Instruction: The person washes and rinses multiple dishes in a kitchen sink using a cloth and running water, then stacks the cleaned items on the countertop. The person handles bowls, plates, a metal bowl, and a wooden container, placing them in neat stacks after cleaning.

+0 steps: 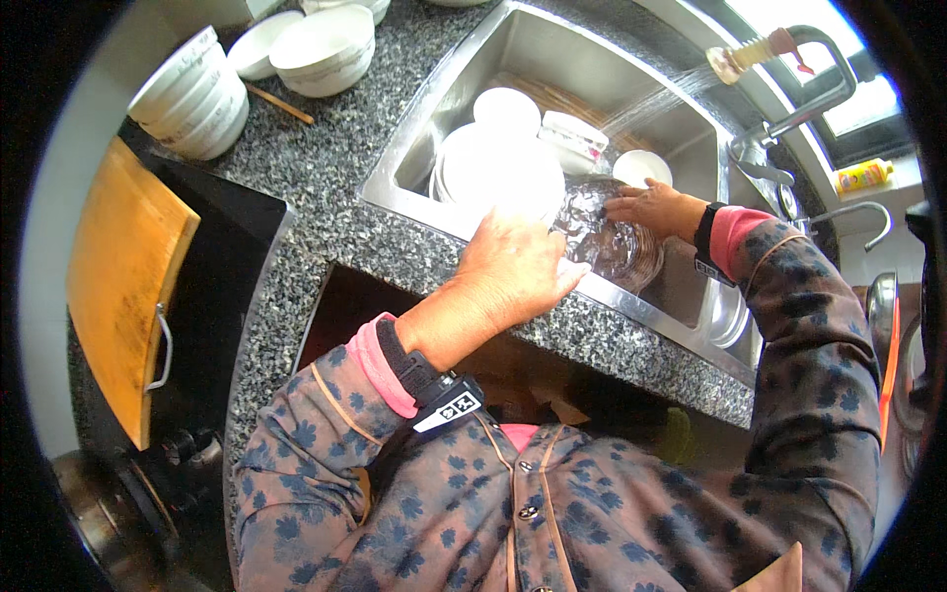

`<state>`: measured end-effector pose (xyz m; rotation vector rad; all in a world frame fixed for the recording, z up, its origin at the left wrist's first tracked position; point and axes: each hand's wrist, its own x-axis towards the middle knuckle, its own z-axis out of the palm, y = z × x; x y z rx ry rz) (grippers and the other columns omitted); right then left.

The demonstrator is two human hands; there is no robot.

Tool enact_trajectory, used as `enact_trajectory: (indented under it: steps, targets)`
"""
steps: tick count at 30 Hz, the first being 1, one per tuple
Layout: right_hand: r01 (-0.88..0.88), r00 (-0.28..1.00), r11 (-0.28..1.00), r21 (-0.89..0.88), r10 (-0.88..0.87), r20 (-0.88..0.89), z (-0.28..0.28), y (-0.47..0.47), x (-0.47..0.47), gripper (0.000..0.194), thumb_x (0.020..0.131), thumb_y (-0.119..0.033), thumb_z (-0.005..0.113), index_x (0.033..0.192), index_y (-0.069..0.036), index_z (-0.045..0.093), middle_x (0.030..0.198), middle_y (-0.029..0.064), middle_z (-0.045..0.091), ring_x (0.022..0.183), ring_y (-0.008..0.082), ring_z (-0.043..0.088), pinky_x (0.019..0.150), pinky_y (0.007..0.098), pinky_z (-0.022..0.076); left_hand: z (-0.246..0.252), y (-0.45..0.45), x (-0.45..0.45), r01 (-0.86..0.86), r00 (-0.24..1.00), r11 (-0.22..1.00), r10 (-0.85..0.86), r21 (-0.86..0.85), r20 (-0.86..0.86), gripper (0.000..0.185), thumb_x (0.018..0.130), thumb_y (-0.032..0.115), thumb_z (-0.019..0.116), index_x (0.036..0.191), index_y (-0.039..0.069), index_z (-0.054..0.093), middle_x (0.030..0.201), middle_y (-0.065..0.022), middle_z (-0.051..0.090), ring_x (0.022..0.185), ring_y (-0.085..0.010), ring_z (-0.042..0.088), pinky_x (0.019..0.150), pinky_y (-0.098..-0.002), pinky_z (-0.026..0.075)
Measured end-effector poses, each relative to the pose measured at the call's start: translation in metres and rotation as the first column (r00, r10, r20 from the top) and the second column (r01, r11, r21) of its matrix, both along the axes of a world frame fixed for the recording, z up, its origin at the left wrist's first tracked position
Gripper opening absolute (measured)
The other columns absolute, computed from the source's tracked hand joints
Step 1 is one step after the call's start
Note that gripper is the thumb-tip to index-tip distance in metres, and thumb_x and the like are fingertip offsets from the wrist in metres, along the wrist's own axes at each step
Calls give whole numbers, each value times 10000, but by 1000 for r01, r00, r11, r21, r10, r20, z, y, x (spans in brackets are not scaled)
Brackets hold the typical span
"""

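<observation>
My left hand [507, 270] is over the front rim of the steel sink [629, 300], beside a glass bowl [603, 237] with ripples and glare on it. Its fingertips are hidden, so whether it grips the bowl or a plate does not show. To its far side lies a stack of white plates [499, 166], washed out by glare. My right hand [655, 211] reaches in from the right, fingers apart, against the bowl's far right side. Just beyond it sits a small white bowl [642, 169]. A white rectangular dish [573, 137] and another white bowl [507, 111] lie farther back.
Water sprays from a faucet [747, 59] into the sink. Chopsticks [540, 92] lie at the sink's back. On the granite counter [333, 155] stand stacked white bowls [196, 100] and a single chopstick [281, 103]. A wooden cutting board [126, 281] is at left.
</observation>
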<state>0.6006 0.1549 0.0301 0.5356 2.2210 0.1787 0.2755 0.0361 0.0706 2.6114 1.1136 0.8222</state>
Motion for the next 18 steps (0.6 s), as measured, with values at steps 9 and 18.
enact_trajectory:
  steps: [9, 18]
  targets:
    - [581, 814, 712, -394, -517, 266, -32, 35, -59, 969, 698, -375, 773, 1520, -127, 326, 1593, 151, 258, 1439, 335, 297, 1182, 464, 242, -4, 0, -2, 3, 1000, 1000, -3, -8, -11, 397, 836, 452, 647, 753, 65, 676, 739, -127, 638, 795, -310, 621, 784, -437, 449]
    - [435, 900, 857, -277, -421, 113, -21, -80, -41, 1185, 652, -335, 846, 1571, -132, 126, 1607, 161, 205, 1438, 341, 315, 1083, 516, 380, -9, -4, -3, -9, 1000, 999, 9, -31, -22, 409, 841, 456, 635, 751, 62, 696, 750, -134, 648, 808, -319, 626, 792, -445, 457]
